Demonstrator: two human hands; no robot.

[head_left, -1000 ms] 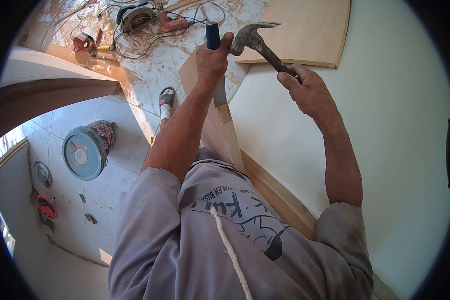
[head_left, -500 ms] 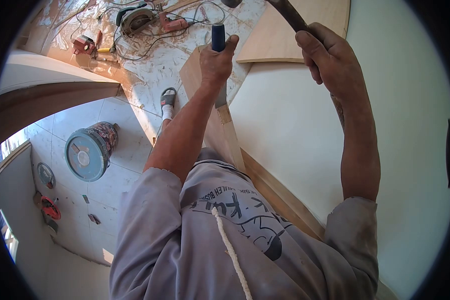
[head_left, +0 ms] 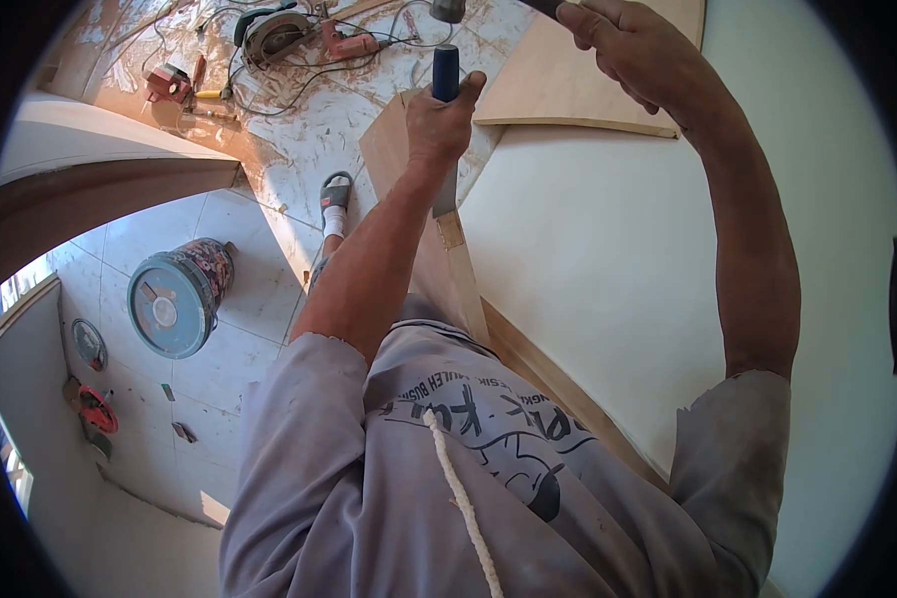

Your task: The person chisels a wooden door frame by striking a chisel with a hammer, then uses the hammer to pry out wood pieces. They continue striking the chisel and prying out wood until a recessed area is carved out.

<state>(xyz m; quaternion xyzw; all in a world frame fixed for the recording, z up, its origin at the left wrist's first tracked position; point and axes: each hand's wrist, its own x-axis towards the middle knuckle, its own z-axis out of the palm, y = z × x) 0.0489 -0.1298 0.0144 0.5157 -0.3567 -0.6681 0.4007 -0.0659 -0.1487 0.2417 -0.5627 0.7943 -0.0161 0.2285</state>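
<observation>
My left hand point(head_left: 441, 128) is wrapped round a chisel point(head_left: 446, 76) with a dark blue handle, its thumb up along the side. The wide metal blade runs down past my wrist and meets the end of a wooden board point(head_left: 458, 264) standing on edge in front of me. My right hand point(head_left: 636, 45) grips the dark handle of a hammer point(head_left: 448, 10) at the top of the view. The hammer's head is just above the chisel's butt, with a small gap between them; part of its handle is cut off by the frame edge.
Beyond the hands, a circular saw point(head_left: 277, 40), a pink power tool point(head_left: 351, 42) and a red tool point(head_left: 167, 84) lie with cords on the dusty floor. At left stands a lidded bucket point(head_left: 166, 304) near a curved panel point(head_left: 120, 135). A plywood sheet point(head_left: 588, 75) lies ahead.
My right hand has moved up and right, and the hammer's head has come lower in view, above the chisel. My left hand and the chisel sit nearly where they were.
</observation>
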